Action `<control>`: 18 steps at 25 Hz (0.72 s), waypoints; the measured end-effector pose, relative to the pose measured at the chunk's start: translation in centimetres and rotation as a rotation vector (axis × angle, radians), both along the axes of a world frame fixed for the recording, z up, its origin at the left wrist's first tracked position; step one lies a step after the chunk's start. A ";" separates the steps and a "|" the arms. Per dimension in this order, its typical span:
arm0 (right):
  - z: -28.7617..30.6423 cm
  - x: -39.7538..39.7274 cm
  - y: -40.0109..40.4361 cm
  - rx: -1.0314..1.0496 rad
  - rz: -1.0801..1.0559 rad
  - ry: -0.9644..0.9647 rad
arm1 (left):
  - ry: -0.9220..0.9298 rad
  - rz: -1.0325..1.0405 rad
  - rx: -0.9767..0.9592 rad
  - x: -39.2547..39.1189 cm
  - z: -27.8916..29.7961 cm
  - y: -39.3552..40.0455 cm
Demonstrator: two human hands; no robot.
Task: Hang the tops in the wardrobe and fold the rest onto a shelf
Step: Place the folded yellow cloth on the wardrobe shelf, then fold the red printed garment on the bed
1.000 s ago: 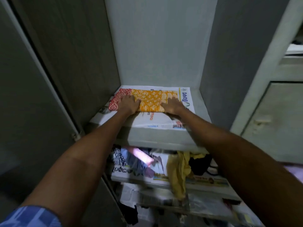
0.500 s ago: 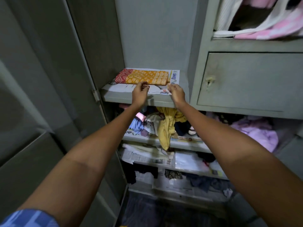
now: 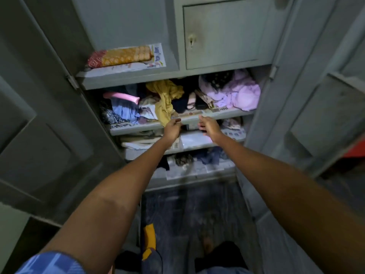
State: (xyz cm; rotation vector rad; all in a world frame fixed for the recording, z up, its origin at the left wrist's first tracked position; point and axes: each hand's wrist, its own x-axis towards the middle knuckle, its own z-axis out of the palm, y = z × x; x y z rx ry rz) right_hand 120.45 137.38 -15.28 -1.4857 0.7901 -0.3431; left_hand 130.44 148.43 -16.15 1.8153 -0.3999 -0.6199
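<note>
I see left hand (image 3: 172,129) and right hand (image 3: 208,125) loosely curled, holding nothing, near the yellow garment (image 3: 166,99); folded orange cloth (image 3: 120,56) lies on upper shelf (image 3: 126,81).

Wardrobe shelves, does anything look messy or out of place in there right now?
Yes. The second shelf holds unfolded clothes in a heap, and a mustard yellow garment droops over its front edge beside the left hand. A crumpled lilac garment sits at the right. Only the orange folded cloth above lies neat.

Open room above the folded cloth (image 3: 120,56); the middle shelf (image 3: 227,112) looks crammed with loose clothes (image 3: 166,97).
</note>
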 end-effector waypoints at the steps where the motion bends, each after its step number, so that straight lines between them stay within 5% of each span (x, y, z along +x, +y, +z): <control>1: -1.3 -2.7 0.5 0.044 -0.024 0.042 | 0.022 -0.044 0.032 -2.4 -1.3 0.0; 6: -6.1 -16.6 1.1 0.215 -0.231 0.155 | 0.085 -0.308 0.101 -14.0 -6.4 -3.5; 18: -7.5 -52.9 -5.1 0.192 -1.010 0.225 | 0.009 -1.066 0.119 -48.3 -7.9 -17.5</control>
